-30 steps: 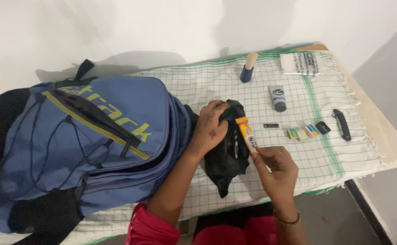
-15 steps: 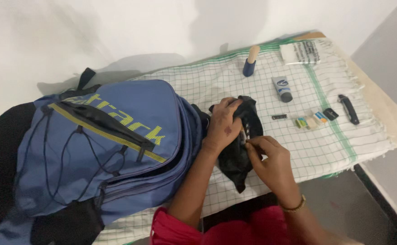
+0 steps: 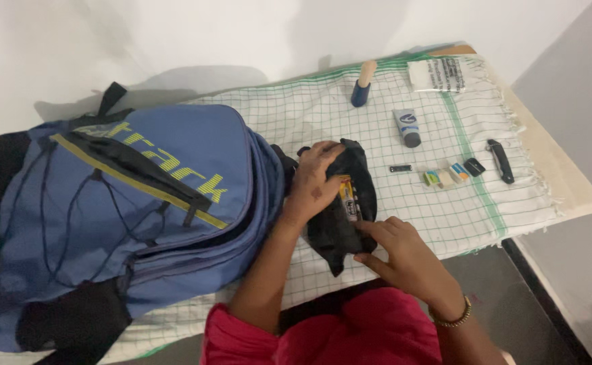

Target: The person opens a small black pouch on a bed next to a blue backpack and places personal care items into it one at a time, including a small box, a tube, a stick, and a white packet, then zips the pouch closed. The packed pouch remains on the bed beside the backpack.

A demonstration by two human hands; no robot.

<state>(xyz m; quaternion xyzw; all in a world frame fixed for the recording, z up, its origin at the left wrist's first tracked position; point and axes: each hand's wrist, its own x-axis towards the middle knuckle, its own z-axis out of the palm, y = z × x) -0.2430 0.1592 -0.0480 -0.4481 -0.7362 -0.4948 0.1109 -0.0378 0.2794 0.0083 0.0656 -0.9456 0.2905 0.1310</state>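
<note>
Black fabric makes up the small pouch point(image 3: 342, 203) lying on the checked cloth point(image 3: 445, 216) over the surface. The left hand point(image 3: 313, 179) grips its upper edge, fingers curled over the rim and holding the mouth apart. Between those fingers and the right hand point(image 3: 404, 257) a yellow-orange tube point(image 3: 348, 196) with dark print sits partly inside the opening. The right fingers are drawn together, their tips pressing the pouch's lower edge just below the tube.

Beyond the left fingertips stands a blue stick with a tan cap point(image 3: 362, 84). Past it, at the far corner, lies a flat white packet with grey print point(image 3: 436, 74). A grey tube with a dark cap point(image 3: 408, 127) lies outward of the pouch. Near it are a small black bar point(image 3: 400, 168), a row of small coloured packets point(image 3: 445, 176), a small black block point(image 3: 474, 166) and a black folding knife point(image 3: 501, 161). Behind the left wrist sits a blue backpack point(image 3: 134, 203) with yellow lettering.

A second ago the tube was pinched upright in the right fingers beside the pouch; now it lies in the pouch mouth and those fingers have let go.
</note>
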